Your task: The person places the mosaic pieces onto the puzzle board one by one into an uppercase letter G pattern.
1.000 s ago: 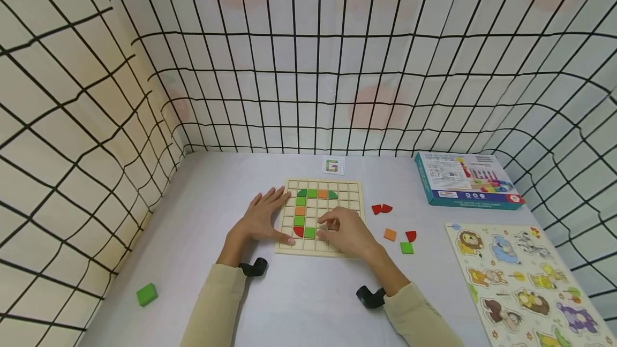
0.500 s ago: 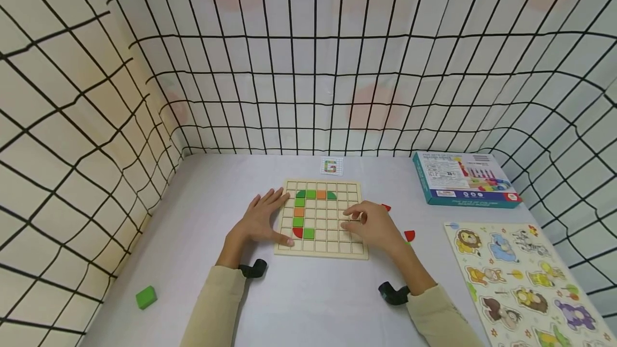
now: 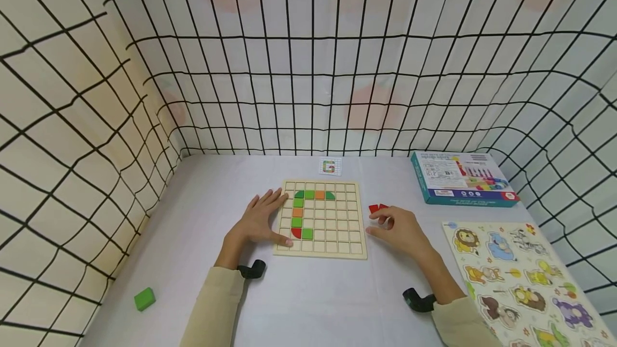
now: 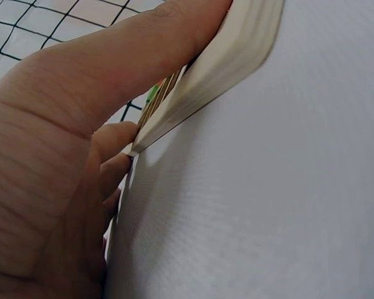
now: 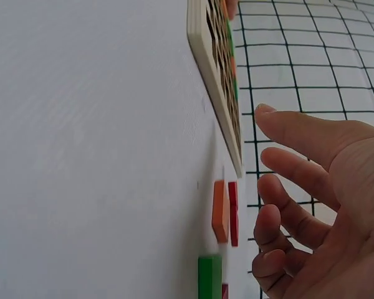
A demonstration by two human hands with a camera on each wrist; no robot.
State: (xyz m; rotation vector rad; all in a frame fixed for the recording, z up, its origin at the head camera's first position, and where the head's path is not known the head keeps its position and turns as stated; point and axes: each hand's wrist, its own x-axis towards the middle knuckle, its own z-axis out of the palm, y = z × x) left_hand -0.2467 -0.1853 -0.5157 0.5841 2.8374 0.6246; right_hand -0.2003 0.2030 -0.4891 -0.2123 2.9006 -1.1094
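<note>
A wooden grid board (image 3: pixel 337 225) lies on the white cloth. Along its upper rows and left side sit green and orange square tiles, with rounded corner pieces in dark green and a red one (image 3: pixel 296 233) at lower left. My left hand (image 3: pixel 260 221) rests on the board's left edge, fingers spread and thumb (image 4: pixel 168 37) over the near corner. To the right of the board hovers my right hand (image 3: pixel 400 229), fingers loosely bent with nothing between them. Beneath it, the right wrist view shows an orange tile (image 5: pixel 220 212), red pieces (image 5: pixel 234 215) and a green tile (image 5: pixel 209 276).
A small card with a letter G (image 3: pixel 330 166) lies behind the board. At the back right is a teal-sided box (image 3: pixel 465 178); in front of it lies an animal picture puzzle (image 3: pixel 501 283). A green block (image 3: pixel 144 299) sits at the left. Black netting encloses the table.
My right hand has moved right, from over the board to above the loose pieces beside it. My left hand has stayed at the board's left edge.
</note>
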